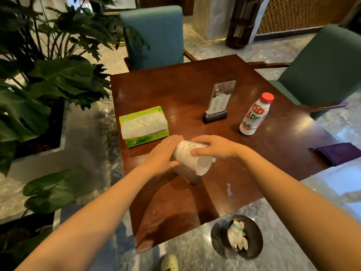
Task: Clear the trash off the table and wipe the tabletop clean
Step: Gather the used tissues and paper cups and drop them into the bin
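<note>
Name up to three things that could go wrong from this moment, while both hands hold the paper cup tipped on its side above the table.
1. The paper cup, held between the left hand and right hand, has its mouth tilted down; any leftover liquid may spill onto the table.
2. The bin sits on the floor off the table's corner, so a dropped cup might miss it.
3. Small white scraps near the edge could be overlooked.

A café or hotel lounge is suggested by upholstered armchairs (154, 36), a menu stand (218, 101), polished stone floor (254, 49) and planters (39, 75).
</note>
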The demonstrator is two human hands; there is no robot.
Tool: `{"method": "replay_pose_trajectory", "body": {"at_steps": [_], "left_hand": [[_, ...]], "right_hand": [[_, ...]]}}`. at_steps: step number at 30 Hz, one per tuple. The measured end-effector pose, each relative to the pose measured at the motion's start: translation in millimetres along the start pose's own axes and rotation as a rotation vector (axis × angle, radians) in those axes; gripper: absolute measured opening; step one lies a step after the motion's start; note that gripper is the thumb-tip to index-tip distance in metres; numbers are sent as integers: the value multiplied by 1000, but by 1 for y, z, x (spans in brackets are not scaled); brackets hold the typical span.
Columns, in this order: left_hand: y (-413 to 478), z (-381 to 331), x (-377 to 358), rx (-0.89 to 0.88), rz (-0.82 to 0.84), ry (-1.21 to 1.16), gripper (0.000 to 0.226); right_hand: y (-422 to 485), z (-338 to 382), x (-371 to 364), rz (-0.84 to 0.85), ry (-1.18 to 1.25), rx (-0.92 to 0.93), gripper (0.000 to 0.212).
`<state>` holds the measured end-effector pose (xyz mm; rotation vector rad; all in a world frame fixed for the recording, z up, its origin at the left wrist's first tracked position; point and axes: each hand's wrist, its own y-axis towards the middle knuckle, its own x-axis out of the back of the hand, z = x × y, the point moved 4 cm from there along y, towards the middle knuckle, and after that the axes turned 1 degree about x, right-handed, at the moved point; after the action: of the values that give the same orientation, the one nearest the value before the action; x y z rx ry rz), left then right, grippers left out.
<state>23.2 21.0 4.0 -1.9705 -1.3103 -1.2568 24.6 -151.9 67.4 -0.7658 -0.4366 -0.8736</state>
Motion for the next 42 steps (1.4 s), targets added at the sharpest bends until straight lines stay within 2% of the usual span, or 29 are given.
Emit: {"method": "replay_pose_trajectory", "body": {"at_steps": [3, 7, 11, 21, 25, 29, 33, 36, 42], "left_hand": [[23, -30, -2, 8, 21, -48, 78], [55, -80, -19, -4, 116, -196, 68], [80, -142, -44, -71, 203, -241, 71], [110, -277, -134, -187, 397, -346, 64], [99, -285, -191, -172, 503, -186, 74], [81, -277, -227, -186, 610, 54, 72], [85, -272, -242, -266, 569, 255, 71], [83, -273, -252, -367, 603, 379, 71], [95, -273, -271, -412, 468, 452, 70]], "right_hand": [[-26, -19, 27, -179, 119, -51, 60], [-72, -41, 60, -325, 136, -44, 65], [-117, -73, 86, -369, 89, -135, 85], [-217, -188, 130, -464, 96, -387, 92], [-241, -246, 110, -485, 179, -469, 95], [-257, -291, 75, -515, 200, -563, 99], [-262, -322, 43, -562, 276, -635, 98], [-262, -338, 21, -575, 275, -714, 98], [-246, -370, -27, -541, 281, -817, 100]]}}
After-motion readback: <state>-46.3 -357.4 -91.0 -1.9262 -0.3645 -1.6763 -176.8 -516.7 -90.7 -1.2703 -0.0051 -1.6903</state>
